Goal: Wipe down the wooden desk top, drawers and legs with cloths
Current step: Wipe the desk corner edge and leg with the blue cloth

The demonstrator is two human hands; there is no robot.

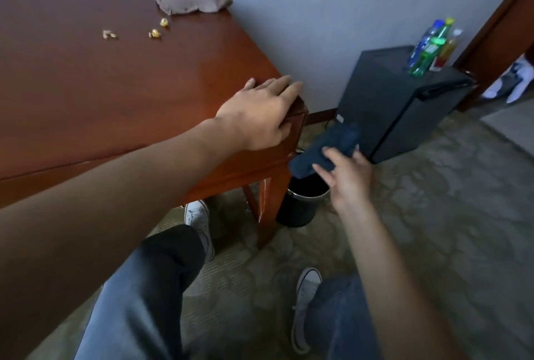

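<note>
Left hand lies flat, fingers straight, on near right corner of reddish-brown wooden desk. Right hand pinches crumpled dark blue cloth beside that corner, above black round bin. Crumpled brown cloth at desk's far edge.

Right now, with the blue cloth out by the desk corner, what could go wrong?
1. The right hand grips the blue cloth only loosely, right above the open bin; it could drop in.
2. Gold wrappers lie on the desk; a wipe there may sweep them onto the floor.
3. The left hand rests flat on the corner, so that patch may be missed.
</note>
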